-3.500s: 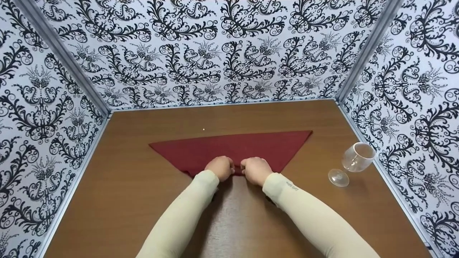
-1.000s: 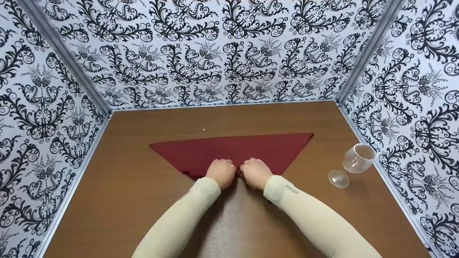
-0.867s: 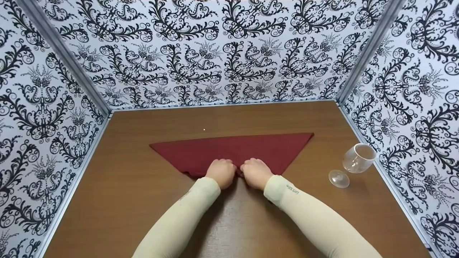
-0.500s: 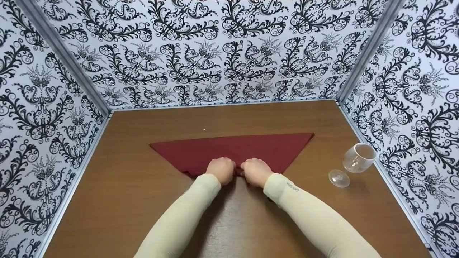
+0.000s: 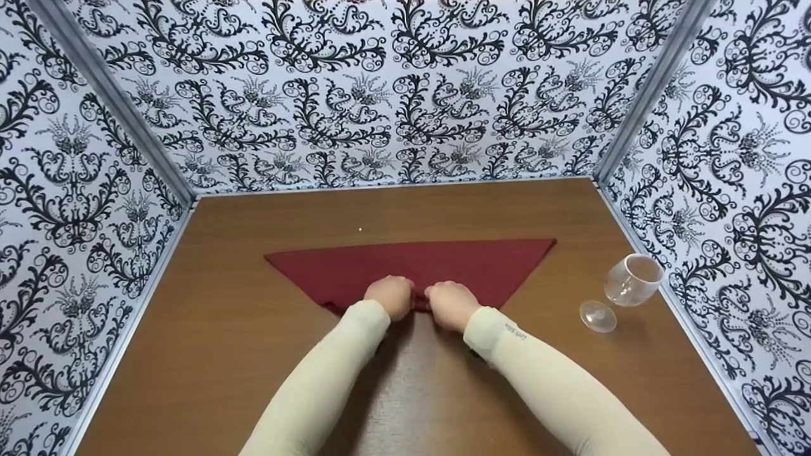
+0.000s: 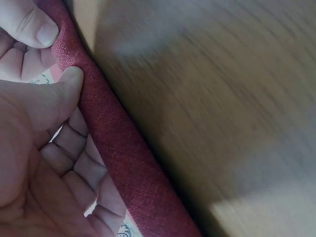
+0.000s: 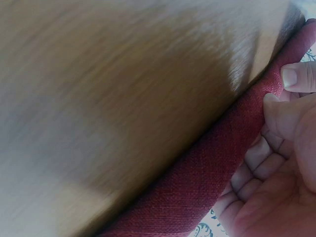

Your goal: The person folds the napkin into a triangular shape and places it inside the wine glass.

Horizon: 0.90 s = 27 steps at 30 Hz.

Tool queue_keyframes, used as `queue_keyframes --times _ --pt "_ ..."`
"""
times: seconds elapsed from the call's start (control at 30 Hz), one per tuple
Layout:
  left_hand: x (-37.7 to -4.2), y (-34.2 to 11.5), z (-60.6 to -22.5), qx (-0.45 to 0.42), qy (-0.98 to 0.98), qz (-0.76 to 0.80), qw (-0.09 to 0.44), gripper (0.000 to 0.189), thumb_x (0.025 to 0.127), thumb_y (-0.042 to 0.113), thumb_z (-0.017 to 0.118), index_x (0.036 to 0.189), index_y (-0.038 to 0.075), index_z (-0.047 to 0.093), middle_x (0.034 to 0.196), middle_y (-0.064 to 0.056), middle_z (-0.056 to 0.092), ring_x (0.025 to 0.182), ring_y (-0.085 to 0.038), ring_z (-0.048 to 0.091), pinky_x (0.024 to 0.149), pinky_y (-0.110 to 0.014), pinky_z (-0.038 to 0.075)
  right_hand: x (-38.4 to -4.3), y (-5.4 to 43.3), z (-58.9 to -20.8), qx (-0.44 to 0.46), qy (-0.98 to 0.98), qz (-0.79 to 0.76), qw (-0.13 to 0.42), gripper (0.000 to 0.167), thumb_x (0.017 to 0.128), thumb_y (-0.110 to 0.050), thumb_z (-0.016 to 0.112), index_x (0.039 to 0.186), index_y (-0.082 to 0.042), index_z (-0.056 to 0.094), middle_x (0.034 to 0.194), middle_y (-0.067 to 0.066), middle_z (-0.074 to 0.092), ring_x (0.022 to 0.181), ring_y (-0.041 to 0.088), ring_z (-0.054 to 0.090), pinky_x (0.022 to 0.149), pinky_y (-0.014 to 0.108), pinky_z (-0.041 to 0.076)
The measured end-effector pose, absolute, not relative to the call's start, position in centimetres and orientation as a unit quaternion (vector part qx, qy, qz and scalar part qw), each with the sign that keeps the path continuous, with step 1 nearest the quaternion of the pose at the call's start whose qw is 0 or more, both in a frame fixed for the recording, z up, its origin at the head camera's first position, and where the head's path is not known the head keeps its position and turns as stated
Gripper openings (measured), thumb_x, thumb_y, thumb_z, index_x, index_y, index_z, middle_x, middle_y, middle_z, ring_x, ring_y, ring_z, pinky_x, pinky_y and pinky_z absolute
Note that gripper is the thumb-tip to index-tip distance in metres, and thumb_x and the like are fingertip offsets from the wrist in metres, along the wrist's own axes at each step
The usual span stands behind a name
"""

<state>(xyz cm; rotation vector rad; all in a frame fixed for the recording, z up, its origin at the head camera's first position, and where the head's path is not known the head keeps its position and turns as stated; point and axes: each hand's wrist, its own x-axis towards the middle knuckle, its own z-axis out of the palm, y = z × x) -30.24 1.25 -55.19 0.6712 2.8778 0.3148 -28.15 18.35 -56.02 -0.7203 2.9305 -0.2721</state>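
Observation:
A dark red cloth napkin (image 5: 405, 263) lies on the wooden table, its long straight edge at the back and its near edge rolled into a narrow band. My left hand (image 5: 391, 297) pinches that rolled edge near its middle. Just to the right of it, my right hand (image 5: 452, 305) pinches the same roll. The left wrist view shows the thumb (image 6: 73, 81) on the near side of the rolled napkin (image 6: 121, 143) with curled fingers behind. In the right wrist view the two thumbs sit close together on the roll (image 7: 212, 153).
A clear stemmed glass (image 5: 633, 280) stands on the right side of the wooden table (image 5: 209, 354). Patterned black-and-white walls (image 5: 405, 95) enclose the table at the back and both sides.
Over the last second my left hand has shifted slightly away from the body and a little apart from the right hand. Both keep hold of the napkin's rolled edge; the glass stays put.

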Motion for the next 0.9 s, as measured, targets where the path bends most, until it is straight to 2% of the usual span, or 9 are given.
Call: queue_keyframes --times 0.17,0.3,0.4,0.5,0.63,0.73,0.9 --pt "-30.3 0.8 -55.1 0.218 0.956 0.147 0.133 0.012 0.095 0.015 0.073 0.084 0.015 0.075 0.084 0.000 0.074 0.073 -0.017 0.062 0.072 -0.038 0.055 -28.2 18.5 -56.0 -0.230 0.963 -0.112 0.084 0.015 0.098 -0.012 0.071 0.083 -0.011 0.067 0.081 0.006 0.072 0.079 0.025 0.070 0.076 0.044 0.059" --pt "-30.4 0.8 -55.5 0.199 0.954 0.175 0.142 0.016 0.095 0.015 0.074 0.082 0.017 0.067 0.079 0.002 0.067 0.072 -0.015 0.058 0.070 -0.036 0.051 -28.1 18.5 -56.1 -0.215 0.964 -0.140 0.075 0.013 0.098 -0.012 0.072 0.086 -0.013 0.065 0.081 0.003 0.070 0.079 0.024 0.068 0.074 0.043 0.057" --pt "-30.0 1.0 -55.7 0.203 0.959 0.160 0.115 0.013 0.095 0.016 0.074 0.084 0.018 0.067 0.081 0.001 0.071 0.077 -0.019 0.066 0.072 -0.040 0.055 -27.8 18.4 -56.2 -0.226 0.964 -0.134 0.041 0.014 0.096 -0.009 0.071 0.084 -0.013 0.066 0.081 0.005 0.069 0.083 0.028 0.070 0.076 0.046 0.057" --pt "-29.3 1.3 -55.9 0.224 0.968 0.099 0.060 0.009 0.096 0.017 0.072 0.087 0.020 0.072 0.089 -0.001 0.077 0.086 -0.024 0.073 0.077 -0.047 0.059 -27.4 18.4 -56.3 -0.251 0.963 -0.101 0.005 0.013 0.095 -0.006 0.071 0.083 -0.012 0.070 0.083 0.008 0.070 0.086 0.032 0.069 0.081 0.049 0.057" --pt "-28.3 1.8 -56.2 0.257 0.966 -0.005 -0.014 0.013 0.097 0.019 0.067 0.089 0.020 0.078 0.091 -0.004 0.078 0.086 -0.027 0.075 0.079 -0.049 0.059 -26.9 18.3 -56.5 -0.275 0.961 -0.031 -0.019 0.012 0.097 -0.010 0.067 0.088 -0.011 0.075 0.089 0.008 0.072 0.087 0.032 0.065 0.085 0.048 0.056" --pt "-27.9 2.1 -56.4 0.270 0.961 -0.047 -0.040 0.017 0.098 0.018 0.065 0.089 0.018 0.080 0.090 -0.006 0.077 0.083 -0.029 0.073 0.080 -0.048 0.058 -26.8 18.4 -56.6 -0.280 0.959 0.003 -0.029 0.013 0.097 -0.013 0.067 0.088 -0.011 0.077 0.090 0.007 0.071 0.087 0.030 0.063 0.083 0.046 0.056" --pt "-27.8 2.4 -56.7 0.274 0.959 -0.053 -0.047 0.019 0.098 0.019 0.063 0.091 0.016 0.081 0.090 -0.006 0.076 0.082 -0.029 0.073 0.080 -0.047 0.057 -26.7 18.5 -56.3 -0.278 0.960 -0.012 -0.020 0.013 0.096 -0.011 0.068 0.085 -0.011 0.075 0.087 0.007 0.073 0.085 0.031 0.065 0.084 0.047 0.057"
